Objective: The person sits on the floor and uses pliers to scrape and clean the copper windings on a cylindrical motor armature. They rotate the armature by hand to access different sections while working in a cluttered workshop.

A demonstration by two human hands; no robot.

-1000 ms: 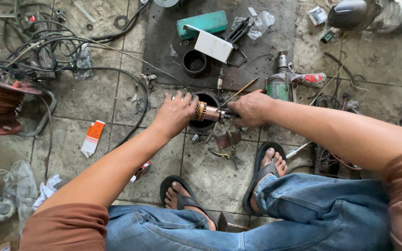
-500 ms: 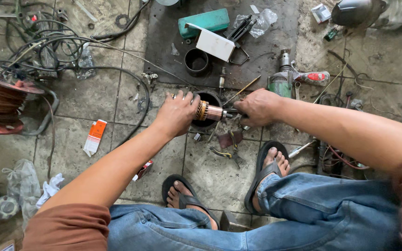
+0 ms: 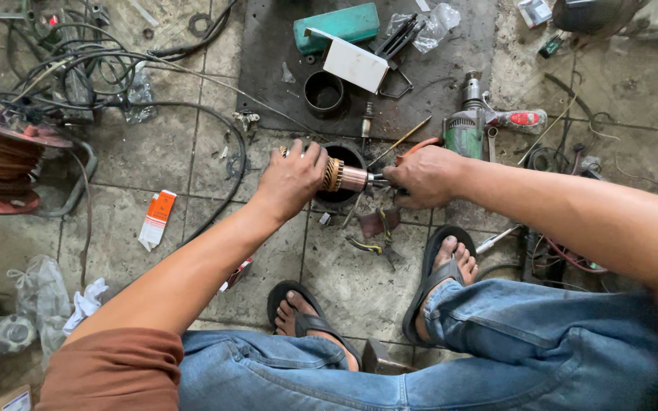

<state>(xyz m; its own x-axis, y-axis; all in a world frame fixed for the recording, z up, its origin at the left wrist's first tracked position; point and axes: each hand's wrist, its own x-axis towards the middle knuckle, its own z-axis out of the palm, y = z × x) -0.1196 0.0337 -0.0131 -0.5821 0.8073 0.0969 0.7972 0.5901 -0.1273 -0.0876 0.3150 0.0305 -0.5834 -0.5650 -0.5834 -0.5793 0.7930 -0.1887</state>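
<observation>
Little has shifted since the earlier frame. Both hands grip one motor armature (image 3: 346, 177) level above the dark floor mat (image 3: 268, 68): left hand (image 3: 292, 179) closed round its wound core, right hand (image 3: 426, 176) closed on the shaft end, steadying it. One green drill (image 3: 467, 129) lies just right; one black ring (image 3: 324, 93) beyond.

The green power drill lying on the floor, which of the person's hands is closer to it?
Right. The right hand sits just below and left of the green power drill, almost touching its body. The left hand is farther left, gripping the copper-wound motor armature.
</observation>
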